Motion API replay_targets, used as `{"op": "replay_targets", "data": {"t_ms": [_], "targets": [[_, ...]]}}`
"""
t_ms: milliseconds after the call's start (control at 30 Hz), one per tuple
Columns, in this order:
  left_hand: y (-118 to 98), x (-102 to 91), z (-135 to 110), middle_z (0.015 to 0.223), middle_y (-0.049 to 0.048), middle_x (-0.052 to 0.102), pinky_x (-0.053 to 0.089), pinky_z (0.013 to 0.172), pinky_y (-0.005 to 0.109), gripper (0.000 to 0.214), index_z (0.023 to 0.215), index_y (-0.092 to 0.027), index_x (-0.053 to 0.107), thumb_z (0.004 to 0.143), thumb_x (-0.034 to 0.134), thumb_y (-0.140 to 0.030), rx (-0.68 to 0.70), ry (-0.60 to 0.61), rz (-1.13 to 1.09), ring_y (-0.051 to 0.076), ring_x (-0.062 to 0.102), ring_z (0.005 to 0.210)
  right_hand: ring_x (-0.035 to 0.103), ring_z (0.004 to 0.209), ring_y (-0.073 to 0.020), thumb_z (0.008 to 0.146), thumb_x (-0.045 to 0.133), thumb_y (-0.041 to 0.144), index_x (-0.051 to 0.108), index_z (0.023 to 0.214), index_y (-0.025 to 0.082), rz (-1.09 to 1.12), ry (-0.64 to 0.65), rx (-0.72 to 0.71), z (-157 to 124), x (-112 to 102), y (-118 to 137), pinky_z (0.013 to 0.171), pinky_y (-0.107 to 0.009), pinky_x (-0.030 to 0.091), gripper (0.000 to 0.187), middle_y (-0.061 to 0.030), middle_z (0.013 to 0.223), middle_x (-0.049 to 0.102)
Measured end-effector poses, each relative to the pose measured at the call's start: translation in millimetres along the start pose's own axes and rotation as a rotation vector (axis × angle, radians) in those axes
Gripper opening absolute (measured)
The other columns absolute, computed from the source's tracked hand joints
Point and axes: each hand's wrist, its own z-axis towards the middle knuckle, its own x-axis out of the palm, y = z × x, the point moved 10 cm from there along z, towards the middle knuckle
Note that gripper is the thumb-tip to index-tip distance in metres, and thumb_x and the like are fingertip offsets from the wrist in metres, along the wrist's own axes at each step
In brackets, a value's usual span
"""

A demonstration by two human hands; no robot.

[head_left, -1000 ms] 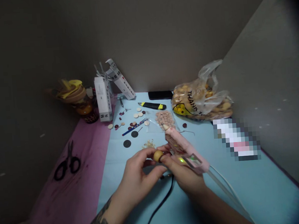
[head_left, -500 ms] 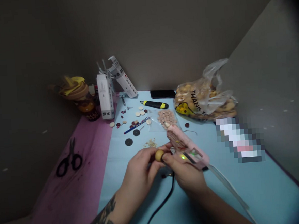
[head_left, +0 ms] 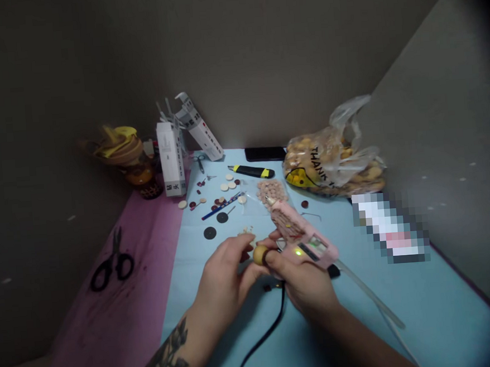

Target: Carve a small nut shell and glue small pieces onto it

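Observation:
Both my hands meet over the light blue mat [head_left: 425, 305]. My left hand [head_left: 224, 283] pinches a small round yellow-brown ball [head_left: 259, 254] between thumb and fingers. My right hand [head_left: 304, 283] grips a pink glue gun [head_left: 301, 236] with a lit green lamp, nozzle pointing away toward the back; its forefinger also touches the ball. A clear glue stick sticks out behind the gun to the lower right. A black cable [head_left: 264, 333] runs from under my hands toward me.
Behind the hands lie small discs and beads [head_left: 224, 193], a bag of pink pieces [head_left: 272, 191], a yellow-black cutter [head_left: 250, 172], a phone [head_left: 265, 153], white boxes [head_left: 171, 158] and a plastic bag of snacks [head_left: 331, 166]. Black scissors [head_left: 110, 265] rest on the pink cloth at left.
The glue gun has tilted and shifted slightly back toward my hands. Both hands stay together on the ball, with only small finger movement.

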Motion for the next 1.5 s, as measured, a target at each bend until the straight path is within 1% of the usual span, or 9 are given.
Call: {"op": "replay_targets", "data": {"t_ms": [100, 233, 433, 533, 733, 967, 1133, 1333, 1500], "targets": [[-6, 4.4, 2, 0.102, 0.0064, 0.068, 0.052, 0.079, 0.027, 0.033, 0.117, -0.022, 0.059, 0.084, 0.064, -0.026, 0.037, 0.051, -0.062, 0.017, 0.064, 0.090, 0.067, 0.092, -0.0205, 0.068, 0.081, 0.029, 0.065, 0.100, 0.024, -0.065, -0.017, 0.009, 0, -6, -3, 0.077, -0.032, 0.057, 0.036, -0.0035, 0.105, 0.068], [12, 0.5, 5, 0.092, 0.0051, 0.067, 0.052, 0.067, 0.024, 0.023, 0.104, -0.020, 0.065, 0.081, 0.067, -0.026, -0.179, 0.001, -0.200, 0.016, 0.063, 0.081, 0.066, 0.092, -0.0218, 0.073, 0.075, 0.039, 0.069, 0.079, 0.020, -0.209, -0.061, -0.017, 1, -16, 6, 0.077, -0.034, 0.057, 0.021, -0.0070, 0.104, 0.068], [35, 3.4, 1, 0.090, 0.0057, 0.068, 0.052, 0.066, 0.025, 0.021, 0.096, -0.017, 0.067, 0.078, 0.065, -0.026, -0.451, -0.023, -0.365, 0.017, 0.063, 0.081, 0.068, 0.075, -0.0186, 0.066, 0.079, 0.023, 0.062, 0.117, 0.029, -0.278, -0.066, -0.072, -6, -9, 27, 0.057, -0.028, 0.057, 0.054, -0.0017, 0.089, 0.071], [36, 5.1, 1, 0.089, 0.0057, 0.068, 0.051, 0.065, 0.026, 0.021, 0.096, -0.017, 0.067, 0.078, 0.063, -0.027, -0.456, -0.020, -0.329, 0.017, 0.063, 0.080, 0.068, 0.072, -0.0181, 0.068, 0.078, 0.023, 0.055, 0.129, 0.033, -0.294, 0.005, -0.102, -11, 6, 31, 0.054, -0.027, 0.056, 0.066, -0.0016, 0.092, 0.071], [26, 0.2, 0, 0.087, 0.0042, 0.064, 0.052, 0.062, 0.025, 0.018, 0.096, -0.017, 0.065, 0.080, 0.062, -0.024, -0.305, -0.061, -0.140, 0.016, 0.062, 0.078, 0.067, 0.074, -0.0188, 0.069, 0.077, 0.022, 0.060, 0.125, 0.029, -0.403, -0.085, -0.241, -17, 6, 40, 0.066, -0.031, 0.057, 0.058, -0.0019, 0.084, 0.070], [26, -5.2, -1, 0.086, 0.0049, 0.065, 0.051, 0.062, 0.026, 0.017, 0.094, -0.016, 0.066, 0.078, 0.064, -0.023, -0.311, -0.117, -0.082, 0.017, 0.060, 0.078, 0.062, 0.071, -0.0156, 0.070, 0.074, 0.023, 0.064, 0.114, 0.027, -0.388, -0.129, -0.137, -14, 4, 36, 0.068, -0.031, 0.054, 0.045, 0.0006, 0.083, 0.065], [48, 12.2, -7, 0.077, 0.0025, 0.062, 0.047, 0.052, 0.022, 0.024, 0.091, -0.014, 0.067, 0.077, 0.066, -0.034, -0.582, -0.062, -0.452, 0.014, 0.056, 0.066, 0.063, 0.081, -0.0172, 0.067, 0.076, 0.026, 0.066, 0.089, 0.025, -0.384, -0.171, -0.084, -7, -12, 35, 0.070, -0.028, 0.053, 0.024, -0.0006, 0.088, 0.065], [48, 38.4, -13, 0.077, 0.0026, 0.059, 0.041, 0.044, 0.014, 0.039, 0.094, -0.011, 0.070, 0.081, 0.064, -0.048, -0.799, 0.023, -1.187, 0.007, 0.052, 0.059, 0.058, 0.069, -0.0129, 0.064, 0.080, 0.032, 0.059, 0.091, 0.023, -0.146, -0.254, -0.089, 6, -33, 41, 0.058, -0.024, 0.049, 0.035, 0.0000, 0.087, 0.060], [48, 38.2, -14, 0.072, 0.0016, 0.058, 0.042, 0.042, 0.012, 0.035, 0.087, -0.011, 0.070, 0.077, 0.070, -0.044, -0.910, 0.006, -1.518, 0.006, 0.053, 0.055, 0.052, 0.055, -0.0102, 0.062, 0.081, 0.043, 0.058, 0.085, 0.020, -0.037, -0.256, -0.037, 10, -35, 43, 0.051, -0.023, 0.045, 0.040, 0.0035, 0.068, 0.055]]}}
